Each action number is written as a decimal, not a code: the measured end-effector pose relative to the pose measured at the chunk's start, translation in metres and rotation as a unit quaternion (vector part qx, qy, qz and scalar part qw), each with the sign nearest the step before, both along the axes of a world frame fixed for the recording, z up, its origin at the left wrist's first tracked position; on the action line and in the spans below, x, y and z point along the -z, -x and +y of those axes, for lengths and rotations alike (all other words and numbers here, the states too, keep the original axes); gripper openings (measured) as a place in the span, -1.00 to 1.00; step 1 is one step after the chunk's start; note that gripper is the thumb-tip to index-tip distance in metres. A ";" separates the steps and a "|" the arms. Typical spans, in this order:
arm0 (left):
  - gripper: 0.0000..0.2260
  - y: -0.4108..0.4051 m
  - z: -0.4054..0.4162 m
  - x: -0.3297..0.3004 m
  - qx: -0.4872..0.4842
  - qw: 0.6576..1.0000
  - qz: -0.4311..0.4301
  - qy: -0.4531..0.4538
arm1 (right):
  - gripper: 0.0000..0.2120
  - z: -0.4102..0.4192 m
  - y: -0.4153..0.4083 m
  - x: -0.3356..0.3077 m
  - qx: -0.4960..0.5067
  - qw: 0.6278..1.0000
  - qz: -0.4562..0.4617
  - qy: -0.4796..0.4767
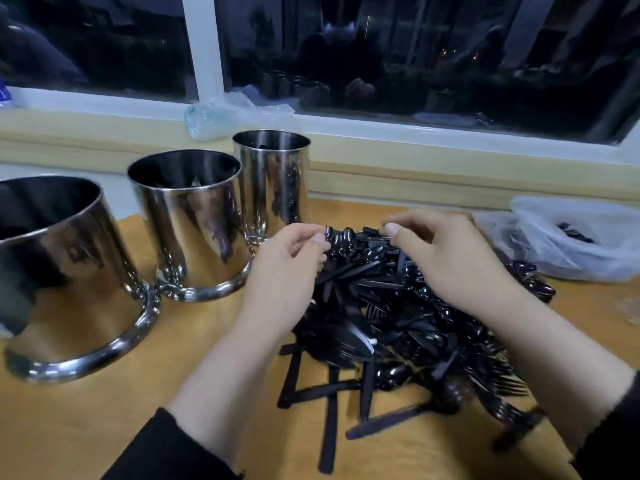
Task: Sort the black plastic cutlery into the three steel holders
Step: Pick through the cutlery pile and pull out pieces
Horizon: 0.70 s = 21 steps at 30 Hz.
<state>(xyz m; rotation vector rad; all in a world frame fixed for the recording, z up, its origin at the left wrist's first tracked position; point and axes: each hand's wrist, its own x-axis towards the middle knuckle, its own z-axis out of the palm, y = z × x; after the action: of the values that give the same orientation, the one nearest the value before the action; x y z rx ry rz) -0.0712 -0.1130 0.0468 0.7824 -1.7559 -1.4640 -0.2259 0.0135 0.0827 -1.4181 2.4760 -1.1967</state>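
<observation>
Three shiny steel cylindrical holders [187, 216] stand left of a heap of black plastic cutlery [391, 323] on the wooden table [86, 420]; their contents barely show. The left hand [287, 268] pinches spoons [341, 239]; the right hand's [450, 258] curled fingers pinch a piece at the heap's top

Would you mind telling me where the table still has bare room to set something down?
Bare wood lies in front of the nearest steel holder, between it and the left forearm, and in the table strip right of the cutlery pile, below the plastic bag. It is crowded in the middle, where both hands, left hand and right hand, work the pile.
</observation>
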 end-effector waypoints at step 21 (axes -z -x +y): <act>-0.63 -0.071 0.032 0.027 0.054 0.854 -0.377 0.354 | -0.66 0.077 -0.071 0.069 -0.066 0.983 0.091 -0.147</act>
<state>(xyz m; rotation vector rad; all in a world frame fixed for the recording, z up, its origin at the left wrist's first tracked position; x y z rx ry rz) -0.0003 -0.0805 0.0201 0.9045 -2.7154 -0.4330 -0.1549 0.0909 0.0137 -1.6345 2.4929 -0.6690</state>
